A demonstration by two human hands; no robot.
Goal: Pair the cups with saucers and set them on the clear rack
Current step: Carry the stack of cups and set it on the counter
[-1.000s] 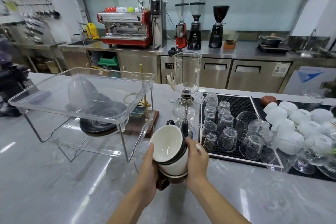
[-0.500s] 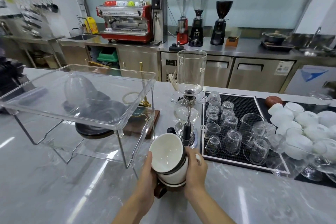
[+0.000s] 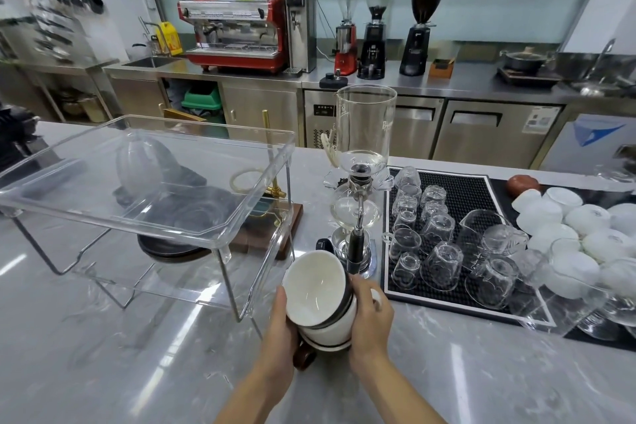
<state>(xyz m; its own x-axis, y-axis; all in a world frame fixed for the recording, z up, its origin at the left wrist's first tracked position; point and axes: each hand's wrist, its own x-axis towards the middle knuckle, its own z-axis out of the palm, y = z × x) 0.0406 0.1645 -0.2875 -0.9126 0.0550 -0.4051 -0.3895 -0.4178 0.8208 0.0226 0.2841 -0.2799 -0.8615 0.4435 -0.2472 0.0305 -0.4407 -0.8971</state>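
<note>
Stacked white ceramic cups [image 3: 318,299], the top one tilted with its dark-rimmed mouth facing up and left, sit low in the middle of the view, just in front of the glass siphon coffee maker [image 3: 361,182]. Below the top cup are more white pieces with a brown handle showing at the bottom; whether a saucer lies among them I cannot tell. The left hand [image 3: 280,330] curls round the stack's left side and the right hand [image 3: 370,315] wraps its right side, both gripping it above the grey marble worktop [image 3: 103,354]. Left of the siphon stands the clear acrylic rack [image 3: 144,182] on thin metal legs, with dark round saucers [image 3: 172,248] under its top tray. Right of the siphon lies a black rubber mat [image 3: 468,186] carrying upturned glasses [image 3: 433,244], with white bowls [image 3: 564,231] beyond.
</note>
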